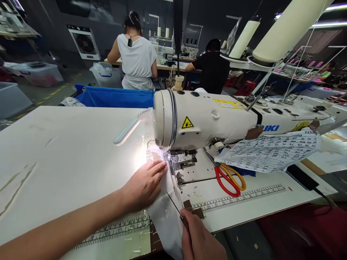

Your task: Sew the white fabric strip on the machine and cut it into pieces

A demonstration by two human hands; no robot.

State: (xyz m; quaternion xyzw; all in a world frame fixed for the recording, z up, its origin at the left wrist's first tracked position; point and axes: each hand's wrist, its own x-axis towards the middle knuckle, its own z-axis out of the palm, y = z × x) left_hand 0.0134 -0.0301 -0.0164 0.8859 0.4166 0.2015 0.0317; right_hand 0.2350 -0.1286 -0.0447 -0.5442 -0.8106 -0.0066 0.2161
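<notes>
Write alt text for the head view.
The left hand lies on white fabric near the lit needle area of a sewing machine; the right hand holds a thin tool over the fabric. Scissors lie to the right; a person in white faces away.

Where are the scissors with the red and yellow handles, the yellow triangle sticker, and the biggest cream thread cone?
Red-and-yellow-handled scissors [217, 173]: head view, red handle.
Yellow triangle sticker [187, 123]: head view, its middle.
Biggest cream thread cone [287, 29]: head view, its side.

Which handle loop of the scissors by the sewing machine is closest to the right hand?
The red loop is nearest the right hand; the orange-yellow loop sits farther off, toward the printed white sheet.
</notes>
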